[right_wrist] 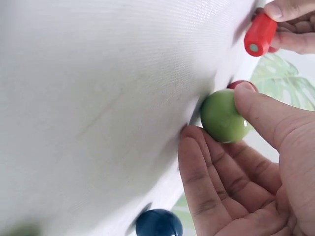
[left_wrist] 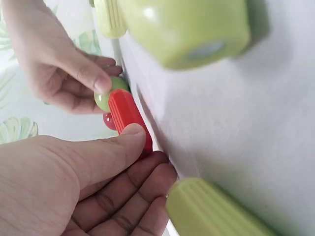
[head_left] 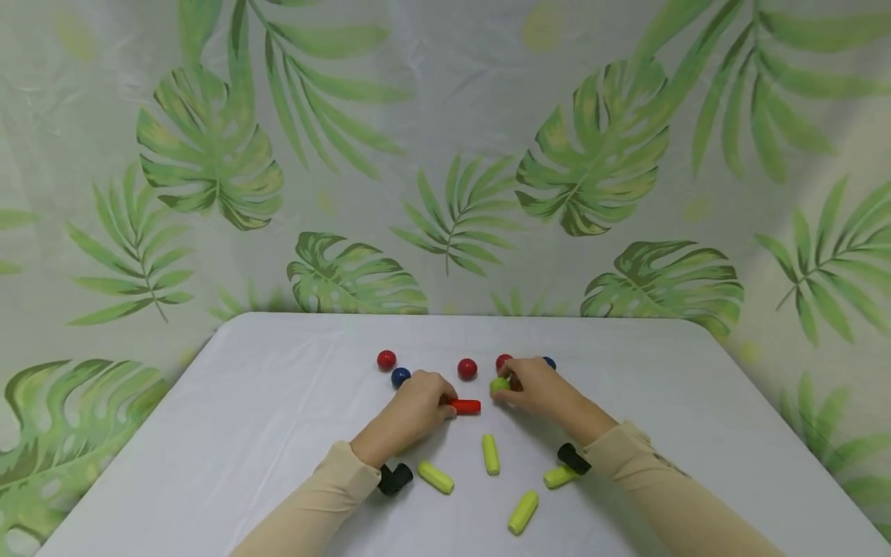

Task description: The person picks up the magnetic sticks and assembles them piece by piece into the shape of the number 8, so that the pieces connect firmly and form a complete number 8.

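Between thumb and fingers, my left hand [head_left: 418,406] pinches a ridged red stick [head_left: 466,406], whose free end points right toward the other hand. My right hand [head_left: 539,387] holds a green ball [head_left: 499,386] between thumb and fingertips. In the right wrist view the green ball [right_wrist: 224,117] is close to the white cloth, and the red stick [right_wrist: 261,34] shows a pale round spot on its end. A red ball [head_left: 504,361] lies just behind the right hand, and a blue ball [head_left: 549,362] is partly hidden by it. Another blue ball [head_left: 401,377] lies behind the left hand.
Two more red balls, one at the left [head_left: 386,360] and one in the middle [head_left: 467,368], lie toward the back of the white table [head_left: 244,433]. Several yellow-green sticks [head_left: 490,454] lie in front of the hands. A leaf-patterned curtain [head_left: 459,155] hangs behind.
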`<state>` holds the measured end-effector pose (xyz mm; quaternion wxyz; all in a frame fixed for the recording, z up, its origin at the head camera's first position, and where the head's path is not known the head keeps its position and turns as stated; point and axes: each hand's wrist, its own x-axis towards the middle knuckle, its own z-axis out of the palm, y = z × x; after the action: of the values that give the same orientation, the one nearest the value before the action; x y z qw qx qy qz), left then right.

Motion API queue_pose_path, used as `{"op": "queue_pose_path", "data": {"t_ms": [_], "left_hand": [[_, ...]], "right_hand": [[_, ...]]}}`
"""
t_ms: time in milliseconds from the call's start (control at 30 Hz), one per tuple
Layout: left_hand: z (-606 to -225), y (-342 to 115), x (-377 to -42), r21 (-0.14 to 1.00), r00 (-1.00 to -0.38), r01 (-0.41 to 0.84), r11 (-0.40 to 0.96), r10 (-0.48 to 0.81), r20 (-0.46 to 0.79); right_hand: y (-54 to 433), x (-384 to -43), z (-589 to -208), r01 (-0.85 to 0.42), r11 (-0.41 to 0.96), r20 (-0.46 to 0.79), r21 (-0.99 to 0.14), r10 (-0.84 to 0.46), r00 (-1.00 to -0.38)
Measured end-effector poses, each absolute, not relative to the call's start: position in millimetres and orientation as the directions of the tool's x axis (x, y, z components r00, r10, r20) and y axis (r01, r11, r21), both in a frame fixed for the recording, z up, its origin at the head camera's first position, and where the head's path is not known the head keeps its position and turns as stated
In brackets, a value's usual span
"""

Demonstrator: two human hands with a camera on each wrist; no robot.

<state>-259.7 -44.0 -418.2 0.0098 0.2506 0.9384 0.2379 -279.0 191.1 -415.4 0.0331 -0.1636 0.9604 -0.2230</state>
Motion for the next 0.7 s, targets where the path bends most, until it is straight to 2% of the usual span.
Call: {"op": "queue_pose_path", "data": {"t_ms": [233,700], "left_hand": [[-415.6,-43.0,-266.0,0.498,-0.891,0.404,0.768,0.453,0.025],[-418.6,-41.0,-274.3,0.465,-0.884,0.431,0.774,0.465,0.046]], "right_hand": [[198.6,-272.8,-414.5,-0.3,0.841,0.015,-0.449,-0.329,-0.944],[201.8,-273.5,-407.3,-0.312,0.839,-0.024,-0.446,-0.359,-0.933]]}}
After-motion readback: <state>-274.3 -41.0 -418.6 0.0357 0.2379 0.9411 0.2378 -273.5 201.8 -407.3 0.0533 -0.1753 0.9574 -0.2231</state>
